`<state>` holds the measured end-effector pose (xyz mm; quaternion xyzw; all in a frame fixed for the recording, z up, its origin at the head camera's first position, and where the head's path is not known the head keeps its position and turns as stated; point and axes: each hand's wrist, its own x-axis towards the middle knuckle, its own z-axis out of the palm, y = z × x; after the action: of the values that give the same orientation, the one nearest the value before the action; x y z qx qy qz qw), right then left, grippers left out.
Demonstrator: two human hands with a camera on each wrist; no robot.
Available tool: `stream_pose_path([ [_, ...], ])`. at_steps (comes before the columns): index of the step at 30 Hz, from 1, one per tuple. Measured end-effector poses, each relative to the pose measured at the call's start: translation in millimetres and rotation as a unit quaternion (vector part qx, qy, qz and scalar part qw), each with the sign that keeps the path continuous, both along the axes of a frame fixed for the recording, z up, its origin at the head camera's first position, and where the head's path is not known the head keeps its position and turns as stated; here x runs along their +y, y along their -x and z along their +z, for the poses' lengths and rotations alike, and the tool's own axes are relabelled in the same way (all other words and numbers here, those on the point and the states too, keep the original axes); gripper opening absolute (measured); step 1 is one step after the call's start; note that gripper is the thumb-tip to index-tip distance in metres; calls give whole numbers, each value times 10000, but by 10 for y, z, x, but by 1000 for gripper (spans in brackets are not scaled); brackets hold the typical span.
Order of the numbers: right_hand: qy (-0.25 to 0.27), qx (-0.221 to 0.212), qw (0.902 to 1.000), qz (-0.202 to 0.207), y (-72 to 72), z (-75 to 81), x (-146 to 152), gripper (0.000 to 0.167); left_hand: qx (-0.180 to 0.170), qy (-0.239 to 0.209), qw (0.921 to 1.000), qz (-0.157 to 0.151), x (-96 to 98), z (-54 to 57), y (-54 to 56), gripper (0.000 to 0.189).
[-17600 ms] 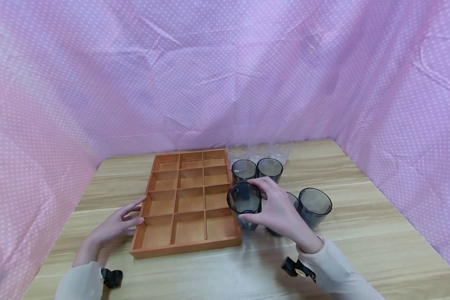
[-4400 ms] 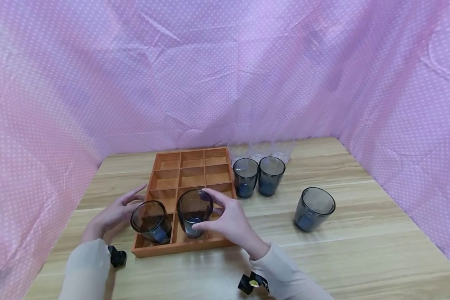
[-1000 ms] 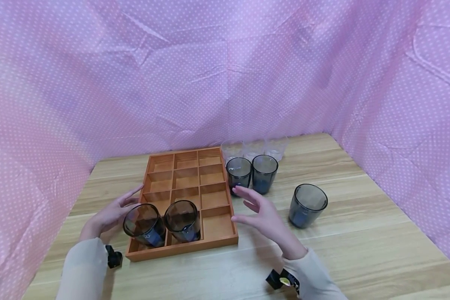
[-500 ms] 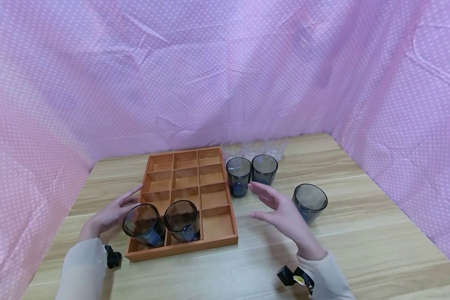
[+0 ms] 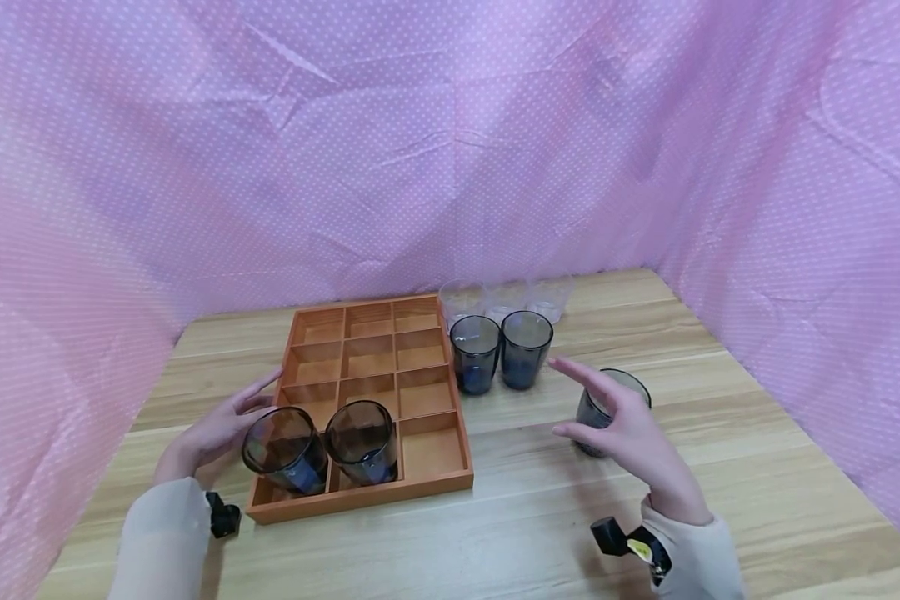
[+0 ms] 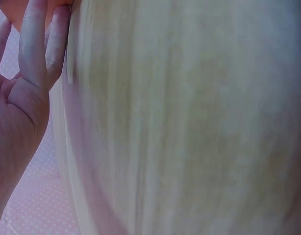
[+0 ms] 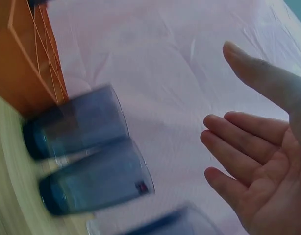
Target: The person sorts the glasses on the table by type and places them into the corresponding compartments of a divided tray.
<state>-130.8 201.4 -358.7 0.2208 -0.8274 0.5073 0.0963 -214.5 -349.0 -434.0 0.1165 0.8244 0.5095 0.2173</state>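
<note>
Clearly, the relation that matters is between the right hand [image 5: 633,433] and the lone smoky-grey, tapered glass tumbler [image 5: 591,412] on the pale wood-grain worktop [image 5: 495,533]. The tumbler lies at about eleven o'clock from the middle of that hand, partly hidden behind it, upright with its long axis vertical and its mouth up. Thumb and fingers are spread wide and grip nothing, the fingertips aimed towards ten o'clock; I cannot tell whether any finger touches the glass.

The right hand is much the nearer one. The left hand [image 5: 213,433] is well apart at nine o'clock, fingers extended and touching the left edge of the orange-brown wooden compartment tray [image 5: 431,450]. From the right hand, the tray's near-right compartment sits at roughly nine o'clock, beside two matching tumblers [image 5: 362,442] in the near row.
</note>
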Motion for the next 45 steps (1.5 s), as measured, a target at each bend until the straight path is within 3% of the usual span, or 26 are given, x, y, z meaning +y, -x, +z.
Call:
stream_pose_path([
  [6, 433, -122, 9981, -423, -1, -63, 264, 72, -62, -45, 9999, 92, 16, -11, 4, 69],
  [18, 266, -382, 9922, -1156, -46, -235, 645, 82, -52, -115, 9999, 54, 35, -8, 16, 69],
  [25, 401, -743, 9891, -1209, -31, -388, 702, 82, -128, -99, 9998, 150, 32, -16, -11, 70],
  [34, 491, -730, 9897, -1129, -24, -479, 712, 75, -134, -227, 9996, 80, 27, 1, -11, 69],
  [45, -98, -780, 9810, -1776, -34, -456, 661, 70, -125, -122, 9998, 69, 9, -3, 3, 69],
])
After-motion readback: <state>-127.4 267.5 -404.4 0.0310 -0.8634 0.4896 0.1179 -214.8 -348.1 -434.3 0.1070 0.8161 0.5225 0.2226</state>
